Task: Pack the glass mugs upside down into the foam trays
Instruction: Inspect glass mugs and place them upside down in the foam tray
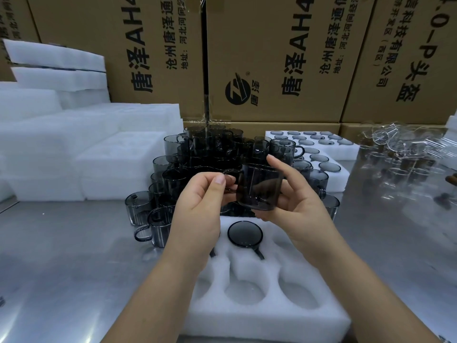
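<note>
Near foam tray (259, 315) holds one upturned mug (244, 234); both hands' grip clamped on another mug (259, 191); heaped mugs (202, 154) remain

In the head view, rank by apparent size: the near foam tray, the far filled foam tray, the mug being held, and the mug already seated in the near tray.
1. Near foam tray.
2. Far filled foam tray, though distance shrinks it.
3. Held mug.
4. Seated mug: only its base shows, so its rank below the held mug is unsure.

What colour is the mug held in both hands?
Smoky dark grey, see-through glass mug; head view.
</note>
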